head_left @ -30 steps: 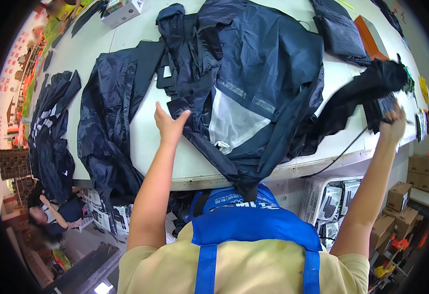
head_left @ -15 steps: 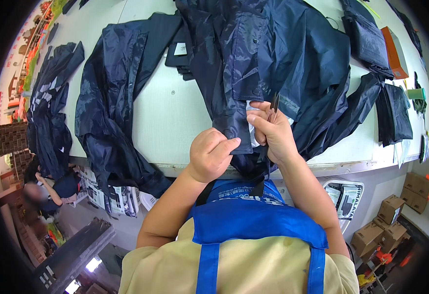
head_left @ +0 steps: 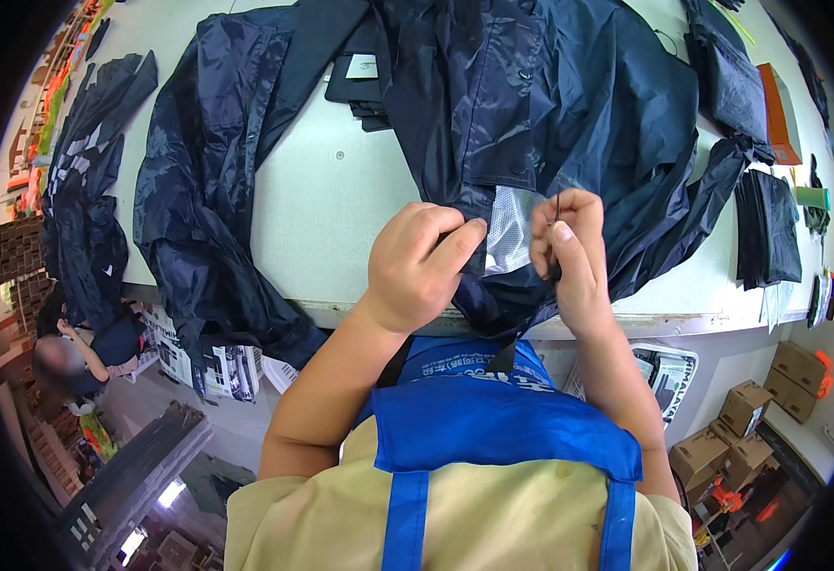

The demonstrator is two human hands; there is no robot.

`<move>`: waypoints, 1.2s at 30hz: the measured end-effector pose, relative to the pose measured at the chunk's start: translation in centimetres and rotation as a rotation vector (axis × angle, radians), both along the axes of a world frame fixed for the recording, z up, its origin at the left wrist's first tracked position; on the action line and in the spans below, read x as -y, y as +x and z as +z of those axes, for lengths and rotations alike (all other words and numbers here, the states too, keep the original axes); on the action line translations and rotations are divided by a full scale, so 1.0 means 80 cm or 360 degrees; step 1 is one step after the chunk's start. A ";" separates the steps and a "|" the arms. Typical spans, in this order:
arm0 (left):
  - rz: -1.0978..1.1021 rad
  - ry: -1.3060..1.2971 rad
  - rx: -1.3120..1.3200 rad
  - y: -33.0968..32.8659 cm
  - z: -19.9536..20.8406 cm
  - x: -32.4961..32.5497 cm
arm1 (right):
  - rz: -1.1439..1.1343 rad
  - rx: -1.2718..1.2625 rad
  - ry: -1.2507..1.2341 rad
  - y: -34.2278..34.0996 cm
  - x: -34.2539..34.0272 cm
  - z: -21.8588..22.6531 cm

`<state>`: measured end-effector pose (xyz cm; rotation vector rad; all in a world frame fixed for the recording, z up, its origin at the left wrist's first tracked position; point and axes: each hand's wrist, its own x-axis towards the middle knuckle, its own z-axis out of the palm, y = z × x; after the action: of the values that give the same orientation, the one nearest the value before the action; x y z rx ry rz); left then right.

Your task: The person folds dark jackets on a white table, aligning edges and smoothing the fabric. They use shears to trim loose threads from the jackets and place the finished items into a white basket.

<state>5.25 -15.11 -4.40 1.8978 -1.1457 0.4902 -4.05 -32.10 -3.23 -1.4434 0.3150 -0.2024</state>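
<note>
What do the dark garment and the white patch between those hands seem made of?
The dark garment looks like thin, slightly glossy synthetic, perhaps nylon: its creases catch light. The white patch seems synthetic mesh, from its fine grid texture.

Jacket [head_left: 617,124] on table [head_left: 327,209], another garment [head_left: 212,143] left of the jacket, box [head_left: 779,114] far right

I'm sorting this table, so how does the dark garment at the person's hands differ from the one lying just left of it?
The garment at the hands has its edge held by the left hand; no hand touches the neighbouring garment. The garment at the hands shows a whitish mesh patch, while the neighbouring garment shows none. Both are dark, slightly shiny and lie creased on the pale table.
</note>
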 end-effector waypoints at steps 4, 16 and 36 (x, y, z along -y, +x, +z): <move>-0.0026 -0.0044 -0.0023 0.000 0.000 -0.001 | 0.0166 -0.0200 -0.0530 -0.010 0.007 0.001; -0.0080 0.0013 0.0038 0.001 0.006 -0.002 | 0.0031 -0.0263 -0.0580 0.004 0.005 0.010; -0.0079 0.0022 0.0083 0.000 0.004 -0.005 | 0.0116 -0.0412 -0.0271 0.017 0.010 0.007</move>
<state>5.26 -14.72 -4.04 1.8734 -1.2299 0.5084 -2.68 -32.88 -2.70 -1.6502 0.4637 0.0186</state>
